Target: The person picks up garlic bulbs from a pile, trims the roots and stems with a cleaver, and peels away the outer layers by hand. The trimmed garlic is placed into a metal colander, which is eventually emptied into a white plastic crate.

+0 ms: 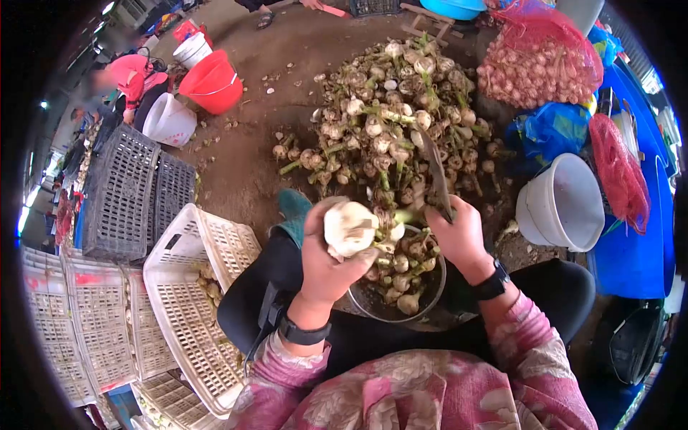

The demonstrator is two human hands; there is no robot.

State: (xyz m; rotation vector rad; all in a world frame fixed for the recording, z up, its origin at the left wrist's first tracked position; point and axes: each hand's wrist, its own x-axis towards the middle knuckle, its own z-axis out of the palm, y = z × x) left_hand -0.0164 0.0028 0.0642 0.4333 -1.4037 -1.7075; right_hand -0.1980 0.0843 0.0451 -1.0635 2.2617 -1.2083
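Observation:
My left hand [330, 247] is closed around a large white garlic bulb [350, 228], whose green stem points right. In my right hand [459, 233] is a knife [436, 168], its blade angled up and to the left, away from me. Below and between the hands, a round bowl [356, 301] holds several garlic bulbs with short stems. Beyond the hands lies a large heap of garlic [401, 107] with roots and soil on it, spread over the ground.
A white plastic crate [188, 301] stands at my left, black crates [125, 190] behind it. A red bucket [213, 84] is at the upper left, near a person in pink [132, 79]. At the right are a white bucket [562, 204], a blue bag [555, 129] and a red net sack [537, 68].

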